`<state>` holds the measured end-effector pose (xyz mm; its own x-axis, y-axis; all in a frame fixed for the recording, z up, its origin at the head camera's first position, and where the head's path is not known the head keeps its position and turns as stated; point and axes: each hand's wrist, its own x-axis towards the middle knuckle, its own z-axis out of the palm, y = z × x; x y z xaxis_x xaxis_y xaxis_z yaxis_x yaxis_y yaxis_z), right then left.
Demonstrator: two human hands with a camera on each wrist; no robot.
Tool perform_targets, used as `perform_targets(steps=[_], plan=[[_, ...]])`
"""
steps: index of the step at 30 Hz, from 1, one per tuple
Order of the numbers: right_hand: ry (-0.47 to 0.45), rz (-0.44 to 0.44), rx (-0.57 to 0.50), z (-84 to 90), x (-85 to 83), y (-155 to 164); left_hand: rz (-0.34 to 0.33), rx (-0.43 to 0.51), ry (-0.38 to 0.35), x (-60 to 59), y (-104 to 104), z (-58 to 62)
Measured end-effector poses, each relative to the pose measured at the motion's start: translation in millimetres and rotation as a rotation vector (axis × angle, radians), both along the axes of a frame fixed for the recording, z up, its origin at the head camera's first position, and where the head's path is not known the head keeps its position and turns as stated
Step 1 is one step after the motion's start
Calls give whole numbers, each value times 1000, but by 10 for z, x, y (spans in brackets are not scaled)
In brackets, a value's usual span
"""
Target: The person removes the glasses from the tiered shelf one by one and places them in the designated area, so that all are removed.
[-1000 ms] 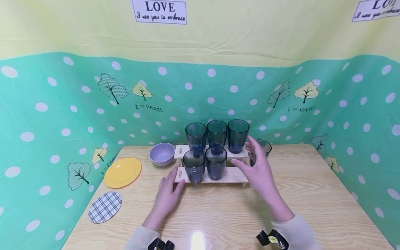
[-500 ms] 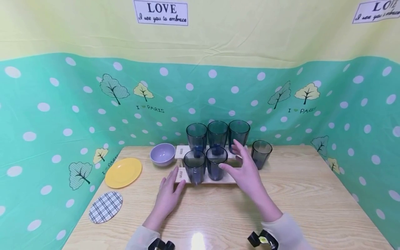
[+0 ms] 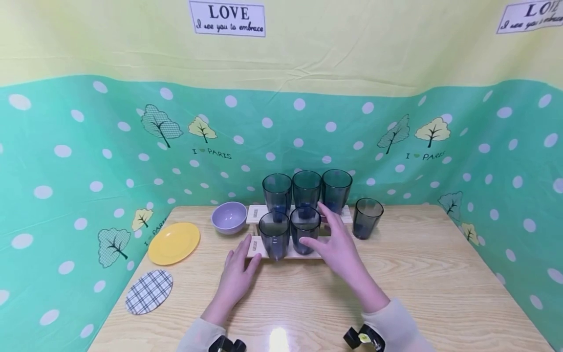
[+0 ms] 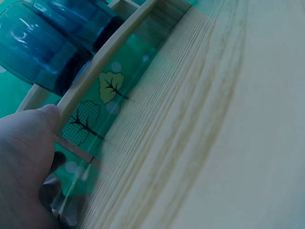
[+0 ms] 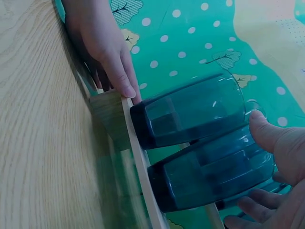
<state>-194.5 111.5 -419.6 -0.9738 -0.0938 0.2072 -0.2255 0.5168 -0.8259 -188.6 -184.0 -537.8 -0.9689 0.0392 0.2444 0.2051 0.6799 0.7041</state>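
Note:
A two-tier wooden rack (image 3: pixel 256 213) stands at the back of the table. Three dark blue tumblers (image 3: pixel 306 188) fill its upper shelf and two stand on the lower one. My right hand (image 3: pixel 334 244) is open around the lower right tumbler (image 3: pixel 304 229), thumb by its rim (image 5: pixel 264 133), fingers spread beyond it; I cannot tell if it touches. My left hand (image 3: pixel 239 269) lies flat on the table, fingertips against the left end of the lower shelf (image 4: pixel 95 78). A single tumbler (image 3: pixel 367 217) stands on the table right of the rack.
A lilac bowl (image 3: pixel 228 216), a yellow plate (image 3: pixel 174 242) and a checked round coaster (image 3: pixel 148 291) sit to the left on the wooden table (image 3: pixel 440 274). A green dotted cloth wall (image 3: pixel 88 161) encloses three sides.
My right hand has moved left, away from the single tumbler on the table and over to the lower right tumbler on the rack. The left hand has stayed put.

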Motion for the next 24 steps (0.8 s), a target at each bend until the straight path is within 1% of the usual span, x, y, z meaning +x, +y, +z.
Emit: perform_targets(steps=[11,17,24], plan=[[-11,-5,26,-111,-21,-34,-3,-3,-8,5,14,10],[-36,2,9,-117,-15,-68,-2,-3,-3,1,12,11],[-32,10,-18,-149,-31,-86,1,-7,-5,0,10,18]])
